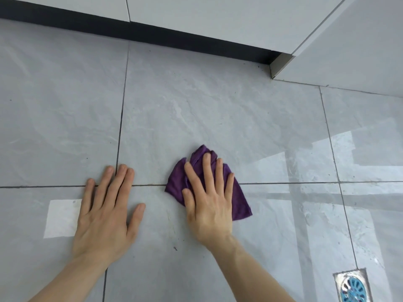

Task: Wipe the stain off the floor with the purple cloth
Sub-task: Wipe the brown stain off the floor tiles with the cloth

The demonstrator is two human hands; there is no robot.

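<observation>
The right hand lies flat, fingers spread, pressing the cloth on the floor near the middle, the left hand lies flat and empty; push down hard, rub small.

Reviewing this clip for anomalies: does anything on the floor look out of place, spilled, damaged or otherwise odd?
Nothing looks damaged or spilled. The right hand presses the crumpled purple cloth flat on the tiled floor; the left hand rests flat beside it. A few small dark specks lie near the right wrist. The floor drain looks intact.
</observation>
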